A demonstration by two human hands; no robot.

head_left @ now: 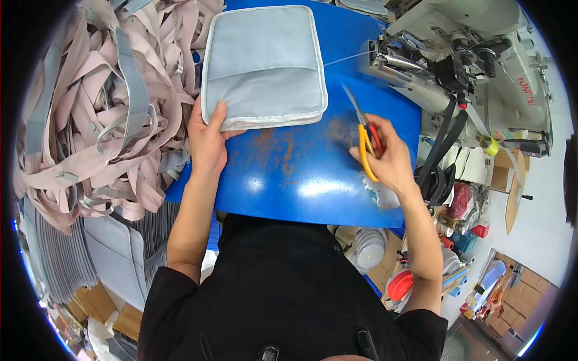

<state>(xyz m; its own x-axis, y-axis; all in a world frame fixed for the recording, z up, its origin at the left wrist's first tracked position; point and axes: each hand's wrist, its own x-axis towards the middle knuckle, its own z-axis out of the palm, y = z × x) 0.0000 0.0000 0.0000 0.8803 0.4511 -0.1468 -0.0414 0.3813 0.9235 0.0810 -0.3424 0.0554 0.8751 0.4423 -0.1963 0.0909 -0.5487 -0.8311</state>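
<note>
My left hand (208, 141) grips the lower left corner of a light grey fabric panel (262, 60), its thumb lying on top. The panel is roughly rectangular, edged in pale binding, with a pocket seam across its middle. In my right hand (391, 156) is a pair of scissors (365, 147) with one yellow and one red handle, blades pointing up and to the left. The blades are apart from the panel. A thin thread (348, 58) runs from the panel's right edge to the sewing machine (445, 66).
A big heap of pink and grey straps (114, 108) lies at the left. Below it stand stacked grey panels (111, 246). The blue table (265, 195) has worn brown patches. Black straps (438, 144) hang by the machine; thread cones (368, 249) stand below the table's right side.
</note>
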